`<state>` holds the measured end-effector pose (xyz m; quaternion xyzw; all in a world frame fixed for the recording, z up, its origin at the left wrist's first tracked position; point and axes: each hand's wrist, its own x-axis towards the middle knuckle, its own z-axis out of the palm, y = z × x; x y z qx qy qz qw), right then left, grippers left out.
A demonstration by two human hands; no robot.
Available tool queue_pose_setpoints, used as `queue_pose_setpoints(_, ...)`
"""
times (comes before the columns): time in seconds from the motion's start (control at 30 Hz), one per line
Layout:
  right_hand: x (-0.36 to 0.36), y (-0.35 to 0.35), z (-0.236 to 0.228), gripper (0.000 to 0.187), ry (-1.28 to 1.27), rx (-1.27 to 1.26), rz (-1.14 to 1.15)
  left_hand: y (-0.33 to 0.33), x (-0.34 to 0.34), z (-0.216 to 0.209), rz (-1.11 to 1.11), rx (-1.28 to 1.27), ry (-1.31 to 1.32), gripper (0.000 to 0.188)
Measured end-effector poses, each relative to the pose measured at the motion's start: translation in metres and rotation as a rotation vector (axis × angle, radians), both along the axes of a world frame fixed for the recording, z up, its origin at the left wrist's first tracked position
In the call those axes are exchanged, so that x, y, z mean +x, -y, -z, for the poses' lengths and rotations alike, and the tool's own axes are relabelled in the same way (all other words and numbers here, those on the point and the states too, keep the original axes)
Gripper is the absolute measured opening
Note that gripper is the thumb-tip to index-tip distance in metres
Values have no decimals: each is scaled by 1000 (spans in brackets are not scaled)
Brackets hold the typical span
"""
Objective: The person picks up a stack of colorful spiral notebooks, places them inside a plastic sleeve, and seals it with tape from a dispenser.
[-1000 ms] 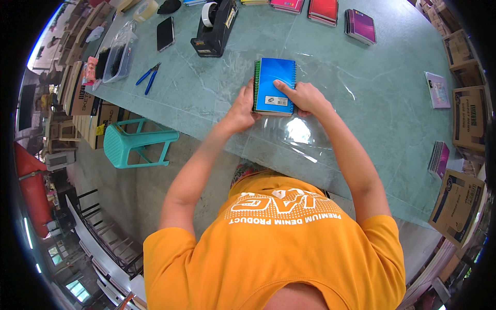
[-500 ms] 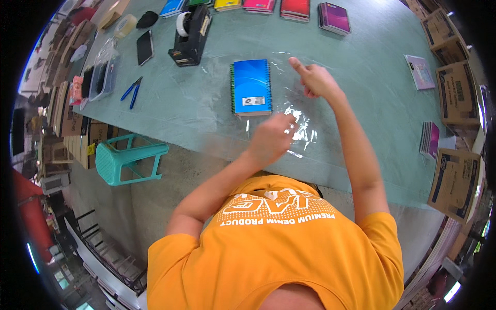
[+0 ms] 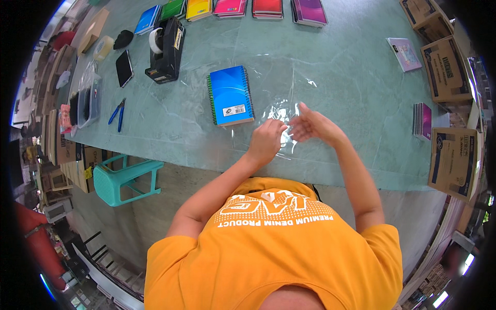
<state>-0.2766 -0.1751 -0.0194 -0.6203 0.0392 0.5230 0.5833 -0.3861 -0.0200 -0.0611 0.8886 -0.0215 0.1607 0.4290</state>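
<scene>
A blue spiral notebook (image 3: 230,97) with a white label lies face up on the green table, on or beside a sheet of clear plastic film (image 3: 275,110). The film is wrinkled and shiny near its front part. My left hand (image 3: 266,141) is closed at the film's front part, just to the right of the notebook's lower corner, its fingertips pinching the plastic. Close beside it my right hand (image 3: 313,126) has its fingers apart, thumb pointing up, with the fingertips by the film. Neither hand touches the notebook.
Behind the notebook stand a black tape dispenser (image 3: 166,51), a phone (image 3: 124,68) and a row of coloured notebooks, including a red stack (image 3: 267,9). Blue-handled cutters (image 3: 117,114) lie to the left. Cardboard boxes (image 3: 453,160) line the right edge. A turquoise stool (image 3: 126,178) stands at front left.
My right hand has come down toward me and nearer to my left hand, its fingers spreading. The view has shifted, so the notebook appears further left and slightly tilted.
</scene>
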Motion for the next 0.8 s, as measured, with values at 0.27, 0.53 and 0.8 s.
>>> queue_pose_setpoints(0.27,-1,-95,-62,21,663,-328,-354,-57,-27,-68,-33,-140,-108,24)
queue_pose_setpoints(0.53,-47,-156,-39,16,1216,-355,-548,-149,24,-91,-327,-115,-99,40)
queue_pose_setpoints(0.8,-72,-169,-26,22,1195,-503,-512,-155,149,-41,-104,247,-109,47)
